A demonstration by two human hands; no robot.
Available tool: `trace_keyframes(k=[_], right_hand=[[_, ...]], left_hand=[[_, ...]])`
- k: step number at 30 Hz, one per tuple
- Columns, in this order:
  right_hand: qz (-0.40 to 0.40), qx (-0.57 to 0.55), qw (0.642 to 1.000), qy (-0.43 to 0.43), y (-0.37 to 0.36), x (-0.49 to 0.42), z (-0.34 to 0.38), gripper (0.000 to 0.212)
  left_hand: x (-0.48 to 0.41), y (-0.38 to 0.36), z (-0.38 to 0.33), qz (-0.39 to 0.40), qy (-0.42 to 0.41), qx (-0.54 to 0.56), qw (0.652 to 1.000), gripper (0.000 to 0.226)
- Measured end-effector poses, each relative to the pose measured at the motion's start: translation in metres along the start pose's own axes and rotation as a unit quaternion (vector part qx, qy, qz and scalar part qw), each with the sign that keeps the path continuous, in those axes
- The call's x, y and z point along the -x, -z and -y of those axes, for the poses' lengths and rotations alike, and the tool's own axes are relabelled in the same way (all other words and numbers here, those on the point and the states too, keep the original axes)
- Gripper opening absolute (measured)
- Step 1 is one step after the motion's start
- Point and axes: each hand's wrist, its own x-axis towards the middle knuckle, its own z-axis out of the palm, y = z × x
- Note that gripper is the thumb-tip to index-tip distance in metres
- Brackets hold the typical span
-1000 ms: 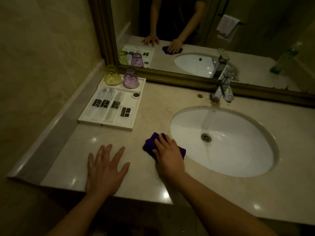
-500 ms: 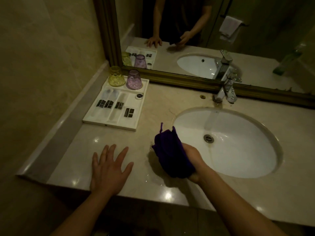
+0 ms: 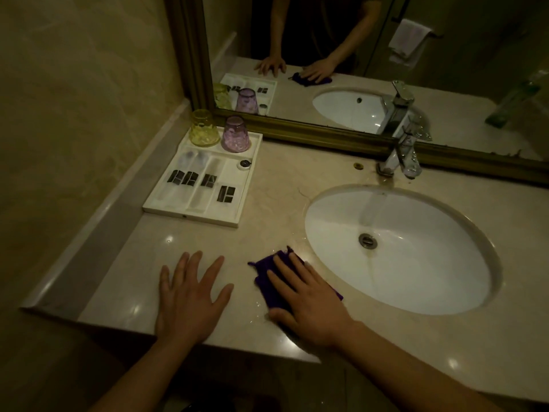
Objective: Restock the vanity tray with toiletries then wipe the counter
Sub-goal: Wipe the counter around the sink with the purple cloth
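Beige stone counter [image 3: 267, 209] fills the lower half of frame, w/ glossy light spots near its front edge.

Bottom ctr: left hand [image 3: 190, 295] lies palm-down on bare counter, fingers straight and spread, holding nothing. Just right of it, not touching: right hand [image 3: 309, 301], palm-down, fingers straight and slightly fanned, pressing flat on the purple cloth [image 3: 264, 270]. The cloth lies on the counter btwn the left hand and the sink's near-left rim. Its upper-left corner and a strip at lower right show past the hand; the rest is covered. Small water drops glint on the counter around the cloth.

Ctr right: white oval sink [image 3: 430, 263] w/ metal drain [image 3: 367, 240] in its middle.

Left of ctr, further back, well apart from the cloth: white vanity tray [image 3: 190, 214]. Its long compartments hold clear packets [image 3: 190, 178] w/ dark labels. A small round item [image 3: 244, 165] w/ dark top sits in the right-hand compartment. At the tray's far end stand a yellow cup [image 3: 204, 128] and a purple cup [image 3: 236, 134], both upside down, side by side, yellow on the left.

Behind the sink: chrome faucet [image 3: 401, 156] at the counter's back edge.

Top of frame: mirror [image 3: 445, 69] in a gold-coloured frame, reflecting hands, cloth, tray, cups, sink, plus a white towel [image 3: 408, 41] on a rail, upper right.
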Motion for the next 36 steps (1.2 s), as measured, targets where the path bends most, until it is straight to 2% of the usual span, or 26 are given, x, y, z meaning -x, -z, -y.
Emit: trace_keyframes(k=[3,8,11,15,19,21,26,31,33,36], right_hand=[[-0.034,0.02,0.999,-0.001,-0.009,0.015,-0.011,0.069],[-0.086,-0.055,0.982,-0.161,0.002,-0.046,-0.019,0.063],[-0.073,-0.076,0.977,-0.187,0.013,-0.09,-0.027,0.066],[-0.053,-0.007,0.995,-0.089,0.022,-0.096,-0.011,0.067],[-0.048,0.0,0.997,0.055,0.009,-0.032,0.048,0.063],[-0.024,0.001,0.996,0.082,-0.001,0.002,0.061,0.061],[-0.056,-0.019,0.998,-0.029,0.004,0.042,0.021,0.055],[-0.117,-0.071,0.972,-0.189,0.004,-0.007,0.017,0.058],[-0.149,-0.065,0.965,-0.207,0.01,-0.044,0.025,0.056],[-0.123,-0.064,0.972,-0.19,0.015,-0.078,0.041,0.059]], left_hand=[[0.0,-0.001,0.0,-0.008,0.002,-0.004,1.0,0.067],[0.002,-0.003,0.0,-0.017,0.006,-0.002,1.0,0.065],[0.002,-0.001,-0.001,-0.005,0.006,-0.002,1.0,0.066],[0.003,0.002,-0.002,0.0,0.011,0.021,1.0,0.064],[0.005,0.009,-0.002,-0.051,0.016,0.102,0.993,0.06],[0.006,0.011,-0.001,-0.06,0.009,0.112,0.992,0.058],[0.008,0.013,-0.005,-0.07,0.008,0.107,0.992,0.058],[0.007,0.012,-0.006,-0.058,0.019,0.09,0.994,0.057],[0.008,0.012,-0.006,-0.053,0.015,0.087,0.995,0.057],[0.008,0.013,-0.006,-0.047,0.017,0.087,0.995,0.056]])
